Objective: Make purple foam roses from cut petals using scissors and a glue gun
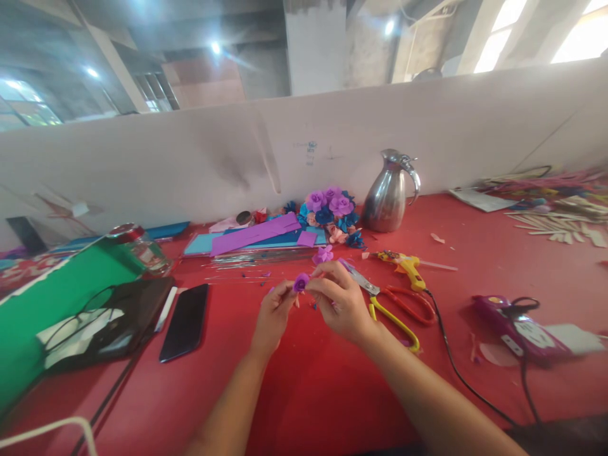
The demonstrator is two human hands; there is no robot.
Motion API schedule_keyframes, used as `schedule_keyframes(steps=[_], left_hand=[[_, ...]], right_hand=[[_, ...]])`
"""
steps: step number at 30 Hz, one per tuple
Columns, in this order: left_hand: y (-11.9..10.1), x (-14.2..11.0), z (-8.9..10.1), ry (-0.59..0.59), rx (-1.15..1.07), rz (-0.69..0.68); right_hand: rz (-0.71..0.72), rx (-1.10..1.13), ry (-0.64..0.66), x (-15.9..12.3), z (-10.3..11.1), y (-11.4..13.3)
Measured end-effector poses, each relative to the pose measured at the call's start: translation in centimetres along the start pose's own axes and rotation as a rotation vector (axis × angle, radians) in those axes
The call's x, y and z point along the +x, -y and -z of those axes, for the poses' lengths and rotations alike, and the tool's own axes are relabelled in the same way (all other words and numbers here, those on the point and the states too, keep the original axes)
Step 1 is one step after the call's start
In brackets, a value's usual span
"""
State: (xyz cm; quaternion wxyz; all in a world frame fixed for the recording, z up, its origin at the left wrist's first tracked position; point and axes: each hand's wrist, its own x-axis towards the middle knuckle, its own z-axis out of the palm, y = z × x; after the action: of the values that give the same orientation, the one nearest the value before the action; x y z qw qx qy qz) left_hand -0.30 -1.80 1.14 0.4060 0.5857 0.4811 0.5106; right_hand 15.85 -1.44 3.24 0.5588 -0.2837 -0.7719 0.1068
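Observation:
Between both hands, above the red table, is a small purple paper flower [301,282] with a rolled centre. My left hand [275,310] pinches its left side between thumb and fingers. My right hand [339,301] closes finger and thumb on its right edge. Just beyond lies another purple paper flower [323,254]. Scissors [380,292] with one red and one yellow handle lie right of my right hand, and a yellow glue gun [403,266] rests behind them. A pile of purple, blue and pink paper flowers [332,209] sits farther back.
Purple paper strips [256,233] lie on blue sheets, with thin wires [256,258] in front. A metal jug [387,193] stands near the partition. Left are a phone [185,322], a white pen [166,308] and a glass jar [142,250]; right, a purple power strip [520,326] with cords.

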Motion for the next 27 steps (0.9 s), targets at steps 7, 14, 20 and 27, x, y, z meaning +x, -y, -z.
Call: schedule_keyframes(steps=[7,14,20,27], left_hand=[[0.2,0.2,-0.1,0.012,-0.090,0.038],[0.7,0.3,-0.3,0.073,-0.199,0.113],[0.8,0.3,-0.6,0.102,-0.251,0.176],[1.2,0.4,-0.6,0.036,-0.269,0.167]], right_hand=[[-0.113,0.037,-0.085,0.5,0.3,0.8],[-0.317,0.047,-0.144,1.1,0.2,0.6],[-0.470,0.089,-0.114,0.7,-0.3,-0.2],[-0.634,0.197,-0.102,0.3,-0.7,-1.4]])
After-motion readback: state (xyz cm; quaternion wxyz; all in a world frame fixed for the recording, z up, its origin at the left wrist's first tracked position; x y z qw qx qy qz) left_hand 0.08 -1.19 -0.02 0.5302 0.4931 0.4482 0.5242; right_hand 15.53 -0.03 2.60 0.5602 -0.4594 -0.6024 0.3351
